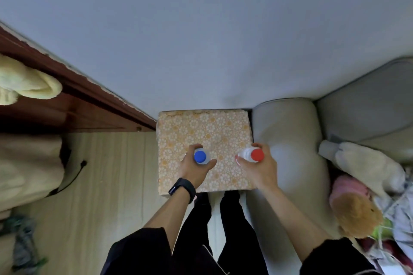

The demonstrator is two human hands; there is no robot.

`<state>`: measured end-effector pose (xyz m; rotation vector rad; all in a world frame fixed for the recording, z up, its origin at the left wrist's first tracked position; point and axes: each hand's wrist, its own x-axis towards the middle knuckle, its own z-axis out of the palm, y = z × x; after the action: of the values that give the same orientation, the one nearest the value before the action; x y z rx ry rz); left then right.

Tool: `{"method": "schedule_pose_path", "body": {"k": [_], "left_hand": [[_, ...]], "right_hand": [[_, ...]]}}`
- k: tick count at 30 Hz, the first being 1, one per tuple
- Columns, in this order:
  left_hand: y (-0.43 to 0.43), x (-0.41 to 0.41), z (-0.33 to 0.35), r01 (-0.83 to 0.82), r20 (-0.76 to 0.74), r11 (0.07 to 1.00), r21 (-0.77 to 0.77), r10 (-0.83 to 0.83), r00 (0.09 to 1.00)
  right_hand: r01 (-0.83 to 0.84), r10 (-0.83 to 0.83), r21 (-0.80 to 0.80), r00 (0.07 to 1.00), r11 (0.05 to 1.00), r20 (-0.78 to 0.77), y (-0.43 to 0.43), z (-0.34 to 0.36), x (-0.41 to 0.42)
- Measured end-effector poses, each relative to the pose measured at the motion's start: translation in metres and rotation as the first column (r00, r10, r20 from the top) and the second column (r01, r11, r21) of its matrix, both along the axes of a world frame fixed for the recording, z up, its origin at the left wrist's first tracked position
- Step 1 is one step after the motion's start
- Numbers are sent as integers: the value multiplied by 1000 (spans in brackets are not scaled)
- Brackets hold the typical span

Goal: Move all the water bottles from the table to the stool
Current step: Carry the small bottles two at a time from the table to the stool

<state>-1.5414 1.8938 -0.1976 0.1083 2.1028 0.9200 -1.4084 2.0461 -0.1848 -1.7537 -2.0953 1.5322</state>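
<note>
gripping a blue-capped bottle (200,156) in the left hand (194,168), right hand (259,168) grasping a red-capped bottle (253,154), above the stool (214,127)

Grey sofa (288,140) on the right, with a cream plush (368,163) and a brown plush (355,216) piled on its seat. Left: dark wooden frame (78,100), cream cloth (26,82) over it, beige bedding (26,167) below. Black cable (76,176) on the light wood floor (107,196).

Light: soft, even, cool.
Shadow: dark gap right of the stool (203,131).
Edges: far from the stool, smeared and bowed (wide-angle lens).
</note>
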Motion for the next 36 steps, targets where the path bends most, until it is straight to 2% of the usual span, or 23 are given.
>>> {"method": "schedule_pose_path", "body": {"k": [7,12,18,23,29,32,36], "left_hand": [[28,17,-51,-84,-51,996,-6,84,995],[35,28,-62,-150,-100,989,-13,148,984],[25,25,-52,-101,-27,994,-36,100,995],[15,18,-40,70,-157,993,-91,-84,984],[14,21,-38,106,-214,986,-132,-133,968],[22,20,-41,106,-223,985,-139,-136,965],[46,7,-44,55,-217,990,-132,-83,973]], "right_hand": [[-123,123,-16,992,992,-22,18,-63,-8],[-206,206,-1,978,979,-16,21,-87,-5],[-332,332,-10,943,943,-5,27,-77,3],[-498,493,101,867,861,69,39,-58,12],[-671,630,109,731,733,263,48,-37,11],[-680,639,130,726,721,254,47,-38,7],[-622,581,144,775,769,248,62,-37,-1]]}}
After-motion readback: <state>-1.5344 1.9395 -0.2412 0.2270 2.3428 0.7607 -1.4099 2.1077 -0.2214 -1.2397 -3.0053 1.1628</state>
